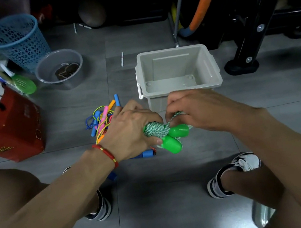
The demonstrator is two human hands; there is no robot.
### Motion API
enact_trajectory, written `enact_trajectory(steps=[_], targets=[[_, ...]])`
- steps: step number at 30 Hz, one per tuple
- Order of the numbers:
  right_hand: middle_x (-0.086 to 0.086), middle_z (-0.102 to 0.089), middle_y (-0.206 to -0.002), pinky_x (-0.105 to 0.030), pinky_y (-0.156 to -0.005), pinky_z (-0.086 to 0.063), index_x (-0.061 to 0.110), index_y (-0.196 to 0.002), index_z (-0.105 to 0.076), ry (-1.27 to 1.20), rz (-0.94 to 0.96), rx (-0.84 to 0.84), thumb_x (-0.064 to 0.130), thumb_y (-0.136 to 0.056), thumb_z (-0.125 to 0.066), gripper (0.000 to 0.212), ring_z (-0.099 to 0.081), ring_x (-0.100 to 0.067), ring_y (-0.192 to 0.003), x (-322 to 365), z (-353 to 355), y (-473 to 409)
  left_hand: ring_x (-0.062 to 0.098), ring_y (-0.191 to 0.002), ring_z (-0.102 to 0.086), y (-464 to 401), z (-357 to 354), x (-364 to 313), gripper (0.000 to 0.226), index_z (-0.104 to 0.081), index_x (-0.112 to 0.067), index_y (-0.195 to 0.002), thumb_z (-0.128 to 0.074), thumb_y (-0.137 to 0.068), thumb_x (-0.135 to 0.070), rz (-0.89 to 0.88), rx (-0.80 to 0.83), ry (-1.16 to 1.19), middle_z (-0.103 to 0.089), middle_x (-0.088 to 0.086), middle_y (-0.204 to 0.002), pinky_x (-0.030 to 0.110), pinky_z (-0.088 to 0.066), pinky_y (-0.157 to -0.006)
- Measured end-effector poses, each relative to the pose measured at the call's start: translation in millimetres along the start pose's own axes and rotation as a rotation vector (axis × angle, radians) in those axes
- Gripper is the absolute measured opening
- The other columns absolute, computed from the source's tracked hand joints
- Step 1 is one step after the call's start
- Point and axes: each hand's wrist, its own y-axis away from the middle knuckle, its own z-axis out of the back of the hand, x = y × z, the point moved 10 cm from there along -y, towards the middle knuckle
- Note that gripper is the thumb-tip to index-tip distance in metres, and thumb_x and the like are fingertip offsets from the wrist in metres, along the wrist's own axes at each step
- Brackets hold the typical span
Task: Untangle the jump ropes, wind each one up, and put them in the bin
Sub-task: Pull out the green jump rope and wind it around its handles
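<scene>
Just in front of the bin (177, 73), the left hand (130, 131) grips the wound green rope (156, 130) so the coils cannot slip, while the right hand (191, 110) pinches its loose end, seemingly tucking it. Both green handles (174, 137) hang below. The other ropes (102, 118) lie tangled on the floor (157, 183) at left; the bin holds nothing.

Hands: 2, left (130, 129), right (195, 112) | green handles (172, 140): 2, near centre | wound green-white rope (156, 130): 1 | tangled ropes (102, 118): 1 heap, left of centre, count unclear | grey bin (181, 88): 1 | blue basket (18, 40): 1, far left | round tub (59, 69): 1 | red bag (11, 126): 1, left | shoes (234, 173): 2, near
</scene>
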Motion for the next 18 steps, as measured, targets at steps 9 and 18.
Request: enact_trajectory(steps=[9,18], targets=[[-0.008,-0.071,-0.083,-0.03,-0.069,-0.051,0.019,-0.096,-0.073,-1.068,-0.067,-0.01,0.018,-0.091,-0.07,0.006,-0.062,-0.018,-0.075,-36,-20,5,0.003,-0.084,-0.062,5,14,-7,0.038,-0.072,-0.023,-0.101,-0.089,-0.067,-0.026,0.039,0.006,0.802,-0.068,-0.009,-0.093,0.021,-0.049,-0.078],[0.0,-0.05,-0.065,-0.018,-0.047,-0.028,0.008,-0.103,-0.069,-1.151,-0.296,-0.227,0.017,-0.107,-0.048,0.024,-0.034,-0.003,-0.047,-8,-65,2,0.02,-0.065,-0.052,14,-5,66,0.028,-0.07,-0.005,-0.093,-0.088,-0.073,-0.012,0.628,-0.404,1.205,-0.063,0.01,-0.079,0.027,-0.045,-0.058]])
